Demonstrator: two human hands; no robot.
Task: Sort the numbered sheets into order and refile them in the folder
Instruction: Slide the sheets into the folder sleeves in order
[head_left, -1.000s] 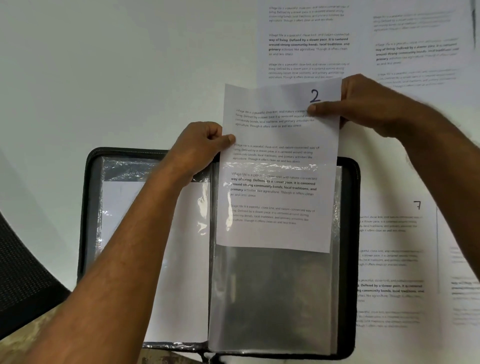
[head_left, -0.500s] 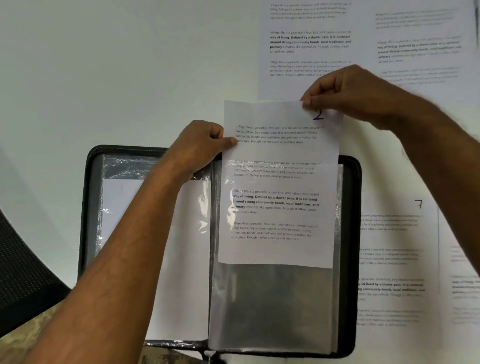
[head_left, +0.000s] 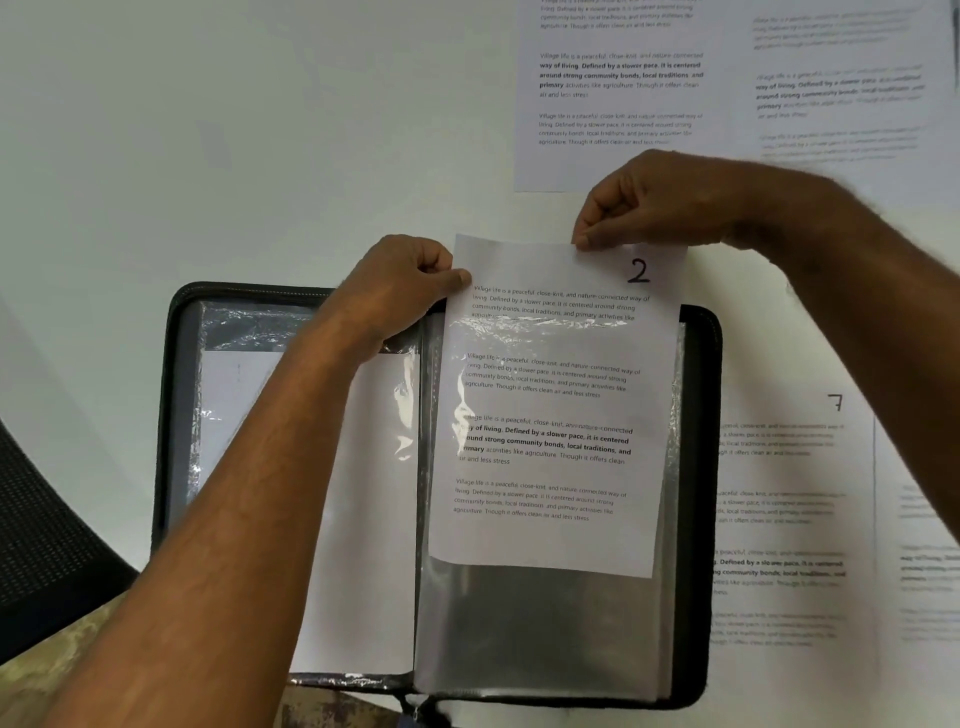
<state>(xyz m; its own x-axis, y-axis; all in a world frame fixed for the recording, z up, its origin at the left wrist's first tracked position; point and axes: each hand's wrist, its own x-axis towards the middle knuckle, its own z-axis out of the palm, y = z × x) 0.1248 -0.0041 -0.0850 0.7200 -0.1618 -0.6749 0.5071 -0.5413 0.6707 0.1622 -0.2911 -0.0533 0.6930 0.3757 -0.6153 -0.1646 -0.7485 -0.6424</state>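
Fingers on both hands are pinching the same sheet. Left hand (head_left: 400, 291): thumb tip on the front of sheet 2 (head_left: 550, 441) at its left edge, near the top corner, other fingers curled behind; whether they also catch the sleeve mouth, can't tell. Below and left of those fingers, the folder (head_left: 179, 415) lies open on the white table (head_left: 208, 130), black zip border visible. Its left page is a clear sleeve with a white sheet (head_left: 363, 519) already filed, partly hidden by the left forearm.

Between the two grips: sheet 2 is partway into the right-hand clear sleeve (head_left: 545, 634). Sleeve mouth crosses the paper just under the first text paragraph; top strip with the handwritten "2" sticks out above. Sheet's bottom edge sits well above the sleeve bottom, slightly tilted, right corner lower.

Right hand (head_left: 670, 202): fingertips pinch the top edge of sheet 2, just left of the "2", knuckles up.

Beyond the right fingers, loose printed sheets (head_left: 613, 93) lie on the table, overlapping. Right of the folder, below the right wrist, sheet 7 (head_left: 789, 467) lies flat, tucked partly under the folder edge, with another sheet overlapping on its right.
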